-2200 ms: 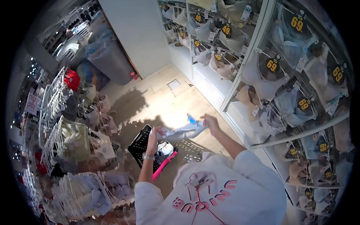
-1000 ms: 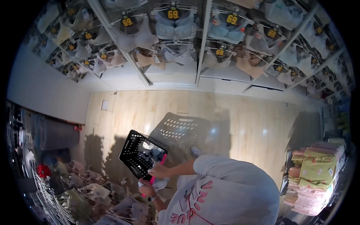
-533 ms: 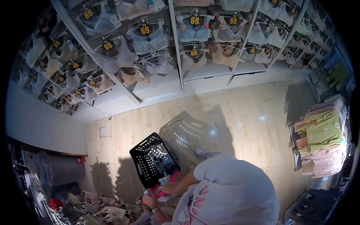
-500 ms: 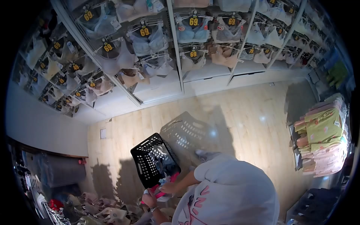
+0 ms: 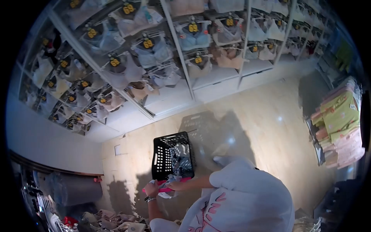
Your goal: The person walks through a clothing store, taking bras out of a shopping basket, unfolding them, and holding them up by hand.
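A black plastic shopping basket [image 5: 154, 164] with pink handles stands tilted in view on the wooden floor. Grey, blue and dark pieces of clothing [image 5: 181, 158] lie inside it. At its near end, my left hand [image 5: 151, 188], a watch on the wrist, is closed around the end of a pink handle [image 5: 165, 190]. Beside it, my right hand [image 5: 177, 186] is closed at the same handle, its fingertips partly hidden. Pale blue and white cloth [image 5: 169, 194] hangs around the handle by both hands; how it is held I cannot make out.
Wall racks of bras on hangers [image 5: 150, 50] with yellow-numbered tags line the far side. Folded green and pink clothes [image 5: 340, 123] hang on a stand at right. More bras [image 5: 116, 222] fill the lower left, near a grey padded roll-like object [image 5: 77, 188].
The basket, hands and surroundings have shifted right in view, and the basket appears turned more upright. Both hands stay at the pink handle.
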Action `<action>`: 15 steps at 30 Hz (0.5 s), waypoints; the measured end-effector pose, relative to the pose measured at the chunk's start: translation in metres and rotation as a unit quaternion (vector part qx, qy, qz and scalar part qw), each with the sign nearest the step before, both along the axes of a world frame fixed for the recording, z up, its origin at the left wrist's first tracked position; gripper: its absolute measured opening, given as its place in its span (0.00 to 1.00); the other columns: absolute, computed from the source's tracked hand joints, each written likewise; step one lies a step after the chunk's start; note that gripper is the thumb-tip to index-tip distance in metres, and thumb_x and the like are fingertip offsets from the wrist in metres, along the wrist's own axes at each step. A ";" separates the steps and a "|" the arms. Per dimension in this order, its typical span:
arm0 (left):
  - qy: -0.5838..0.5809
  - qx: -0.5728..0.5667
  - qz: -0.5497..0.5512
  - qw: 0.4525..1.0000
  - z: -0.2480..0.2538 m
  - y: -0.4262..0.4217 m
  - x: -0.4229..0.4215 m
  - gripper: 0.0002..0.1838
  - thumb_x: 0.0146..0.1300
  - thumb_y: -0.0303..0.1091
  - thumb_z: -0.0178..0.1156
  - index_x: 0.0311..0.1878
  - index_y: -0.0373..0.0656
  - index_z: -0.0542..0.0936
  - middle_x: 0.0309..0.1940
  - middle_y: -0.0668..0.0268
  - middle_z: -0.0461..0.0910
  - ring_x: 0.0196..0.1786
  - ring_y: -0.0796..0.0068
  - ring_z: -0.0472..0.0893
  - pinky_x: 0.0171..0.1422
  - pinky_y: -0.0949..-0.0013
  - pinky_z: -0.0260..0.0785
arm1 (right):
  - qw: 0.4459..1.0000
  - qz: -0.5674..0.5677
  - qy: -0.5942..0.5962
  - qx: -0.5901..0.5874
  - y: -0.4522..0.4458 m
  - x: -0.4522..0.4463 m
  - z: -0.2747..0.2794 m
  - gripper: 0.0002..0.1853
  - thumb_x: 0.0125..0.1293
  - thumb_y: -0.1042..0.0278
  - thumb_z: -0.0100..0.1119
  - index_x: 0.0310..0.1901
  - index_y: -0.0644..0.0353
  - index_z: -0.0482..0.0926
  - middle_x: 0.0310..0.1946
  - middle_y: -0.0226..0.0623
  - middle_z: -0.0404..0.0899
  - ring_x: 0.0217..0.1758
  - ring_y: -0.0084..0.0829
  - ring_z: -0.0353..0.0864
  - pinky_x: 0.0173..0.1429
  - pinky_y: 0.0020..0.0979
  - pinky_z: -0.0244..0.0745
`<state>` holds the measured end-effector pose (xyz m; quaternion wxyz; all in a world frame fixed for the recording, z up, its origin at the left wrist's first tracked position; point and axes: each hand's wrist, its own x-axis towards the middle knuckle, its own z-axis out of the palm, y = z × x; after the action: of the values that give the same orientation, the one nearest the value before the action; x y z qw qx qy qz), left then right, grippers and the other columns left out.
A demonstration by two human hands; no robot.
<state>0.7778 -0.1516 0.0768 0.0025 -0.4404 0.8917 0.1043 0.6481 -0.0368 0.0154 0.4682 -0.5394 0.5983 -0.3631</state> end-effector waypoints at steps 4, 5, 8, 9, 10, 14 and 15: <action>-0.065 0.003 -0.006 0.998 0.013 -0.020 -0.032 0.25 0.64 0.52 0.44 0.24 0.43 0.79 0.20 0.52 0.78 0.25 0.50 0.79 0.32 0.50 0.70 | 0.999 -0.027 -0.029 -0.025 -0.006 -0.027 0.007 0.30 0.71 0.47 0.29 0.30 0.65 0.75 0.26 0.53 0.76 0.30 0.51 0.77 0.41 0.47 0.68; -0.056 -0.002 -0.023 0.998 0.011 -0.030 -0.029 0.25 0.64 0.53 0.43 0.24 0.43 0.79 0.20 0.52 0.78 0.26 0.51 0.79 0.32 0.50 0.70 | 0.997 -0.008 -0.067 -0.021 -0.015 -0.026 0.004 0.31 0.71 0.46 0.28 0.29 0.65 0.74 0.23 0.54 0.75 0.28 0.51 0.76 0.40 0.47 0.68; -0.056 -0.003 -0.055 0.997 -0.011 -0.061 -0.047 0.25 0.65 0.52 0.43 0.24 0.43 0.79 0.21 0.53 0.79 0.27 0.52 0.80 0.33 0.52 0.71 | 1.000 0.001 0.021 0.021 -0.031 -0.050 0.010 0.28 0.72 0.47 0.28 0.36 0.61 0.76 0.24 0.47 0.77 0.30 0.46 0.78 0.39 0.45 0.69; -0.068 0.005 -0.049 0.996 -0.006 -0.066 -0.059 0.25 0.65 0.52 0.43 0.25 0.44 0.79 0.22 0.53 0.79 0.28 0.52 0.80 0.34 0.52 0.71 | 0.998 -0.032 0.046 -0.018 -0.043 -0.041 -0.039 0.29 0.72 0.49 0.27 0.32 0.61 0.77 0.21 0.46 0.77 0.27 0.46 0.78 0.38 0.45 0.69; -0.080 0.012 -0.040 0.996 -0.003 -0.072 -0.066 0.24 0.64 0.52 0.43 0.25 0.44 0.79 0.22 0.53 0.79 0.29 0.52 0.80 0.35 0.53 0.72 | 0.997 -0.040 0.052 -0.031 -0.044 -0.045 -0.030 0.29 0.72 0.49 0.28 0.31 0.61 0.77 0.21 0.46 0.77 0.27 0.46 0.78 0.38 0.45 0.69; -0.062 -0.004 -0.067 0.996 0.006 -0.098 -0.091 0.26 0.64 0.54 0.43 0.25 0.44 0.80 0.23 0.53 0.79 0.28 0.52 0.80 0.34 0.54 0.72 | 0.990 -0.078 0.087 -0.083 -0.067 -0.067 -0.021 0.30 0.72 0.49 0.28 0.29 0.61 0.77 0.22 0.47 0.77 0.28 0.46 0.78 0.38 0.45 0.69; -0.068 0.004 -0.061 0.996 0.003 -0.106 -0.098 0.26 0.64 0.54 0.43 0.25 0.44 0.80 0.23 0.53 0.79 0.28 0.52 0.80 0.34 0.54 0.72 | 0.990 -0.079 0.090 -0.068 -0.074 -0.074 -0.023 0.30 0.72 0.49 0.28 0.29 0.62 0.77 0.22 0.47 0.78 0.28 0.46 0.78 0.38 0.44 0.69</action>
<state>0.6794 -0.2578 0.0796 0.0716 -0.3910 0.9143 0.0775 0.5739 -0.1105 -0.0075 0.3444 -0.5516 0.6527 -0.3886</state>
